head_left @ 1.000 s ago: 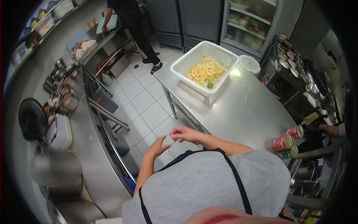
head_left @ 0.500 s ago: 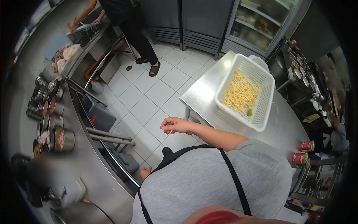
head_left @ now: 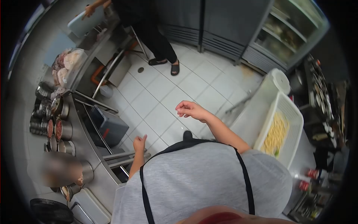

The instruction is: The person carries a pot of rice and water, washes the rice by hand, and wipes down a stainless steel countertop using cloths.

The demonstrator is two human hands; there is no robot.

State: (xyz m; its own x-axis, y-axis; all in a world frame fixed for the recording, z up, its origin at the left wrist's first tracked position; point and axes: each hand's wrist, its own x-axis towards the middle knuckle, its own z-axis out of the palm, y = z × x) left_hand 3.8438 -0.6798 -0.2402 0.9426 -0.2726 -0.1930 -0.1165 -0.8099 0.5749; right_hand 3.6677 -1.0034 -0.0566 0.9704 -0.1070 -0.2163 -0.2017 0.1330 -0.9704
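Observation:
Above the tiled floor (head_left: 156, 99), my right hand (head_left: 189, 110) is held out with loosely bent fingers, a little apart, and nothing in them. My left hand (head_left: 140, 143) is lower and to the left, its fingers curled in and the thumb sticking up; no object shows in it. It is nearest to the metal rails of the left counter (head_left: 97, 155). To the right of my right arm, a white perforated basket (head_left: 296, 128) holding yellow noodles (head_left: 275, 136) stands on a steel table (head_left: 248, 123). Neither hand touches the basket.
A person in dark clothes (head_left: 149, 37) stands at the far left counter, one hand on a pale board (head_left: 84, 23). Metal pots (head_left: 65, 130) and bagged meat (head_left: 71, 61) line the left side. A grey bin (head_left: 112, 125) is below. Fridges (head_left: 235, 30) stand ahead, red cans (head_left: 312, 173) at right.
My hands, close together a second ago, are now apart, and the left one has risen back into view. The basket and table have shifted rightward and lower in view. The other person's board is now raised.

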